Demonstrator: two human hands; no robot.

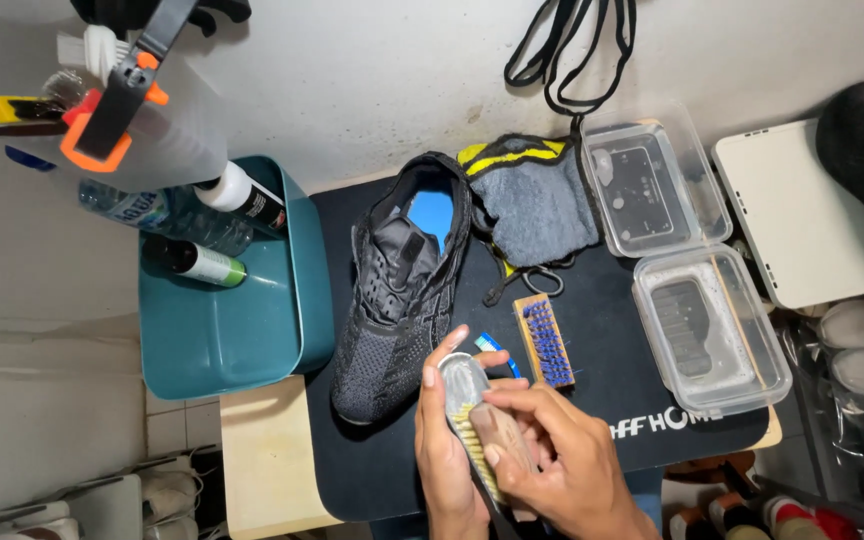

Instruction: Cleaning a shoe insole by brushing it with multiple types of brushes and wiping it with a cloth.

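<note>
1. Head view: the left hand (444,440) is closed around a wooden brush (482,430) with pale bristles, at the near edge of the black mat (612,400).
2. The right hand (562,460) presses its fingers onto the brush's back, gripping it from above.
3. A black knit shoe (397,300) lies on the mat just beside the hands, toe toward the person.
4. A second brush with blue bristles (544,342) lies right of the shoe; a grey cloth (537,205) sits beyond it.
5. A teal tub (242,330) holding bottles stands left of the mat; two clear plastic boxes (682,260) stand right.
</note>
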